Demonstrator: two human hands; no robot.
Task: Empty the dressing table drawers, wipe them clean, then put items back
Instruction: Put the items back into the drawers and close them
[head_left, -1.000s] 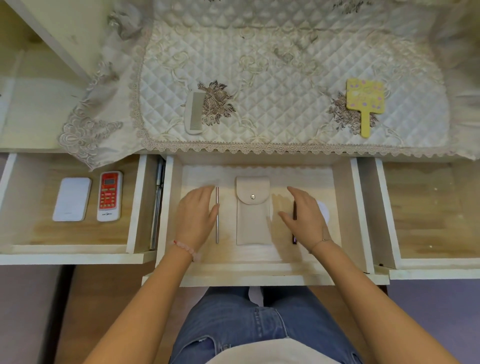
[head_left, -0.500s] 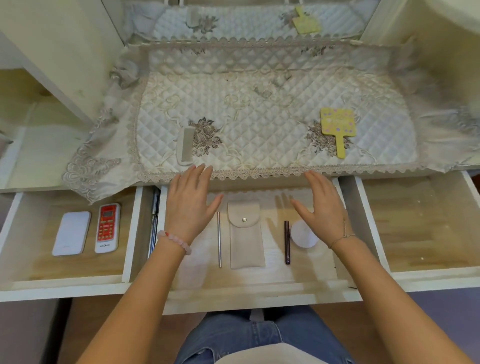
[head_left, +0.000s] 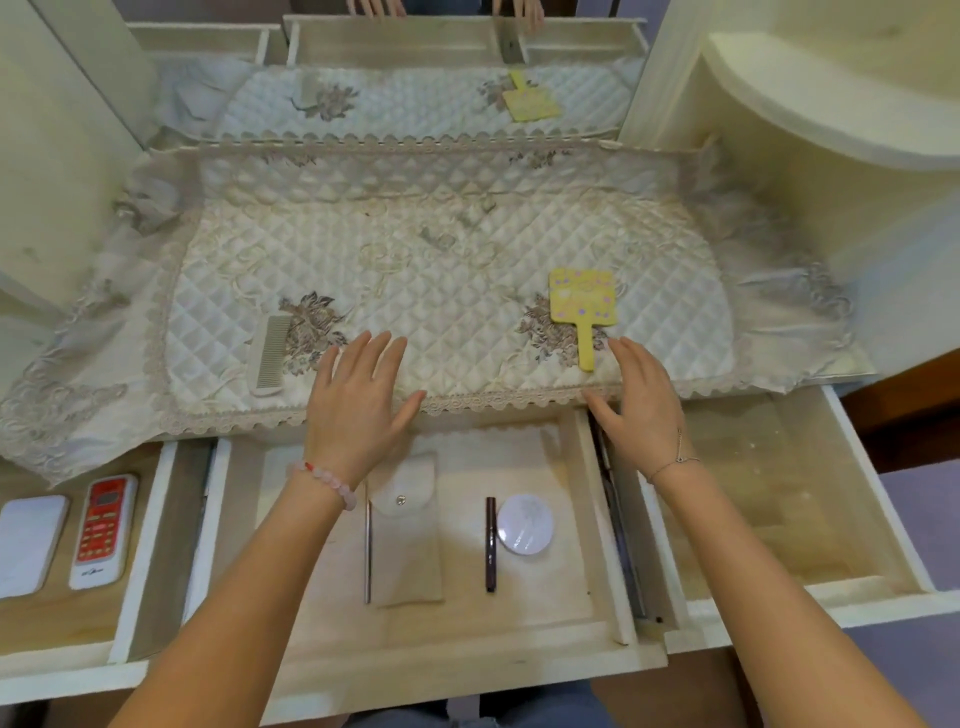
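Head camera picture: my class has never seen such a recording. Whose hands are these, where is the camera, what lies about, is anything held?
No machine: a person wears the camera on the head, looking down. The left hand and right hand are bare, fingers straight, holding nothing, at the front edge of the quilted cloth. On it lie a comb and a yellow hand mirror. The open middle drawer holds a pouch, a silver stick, a dark pen and a round compact; the left drawer a remote and a white case.
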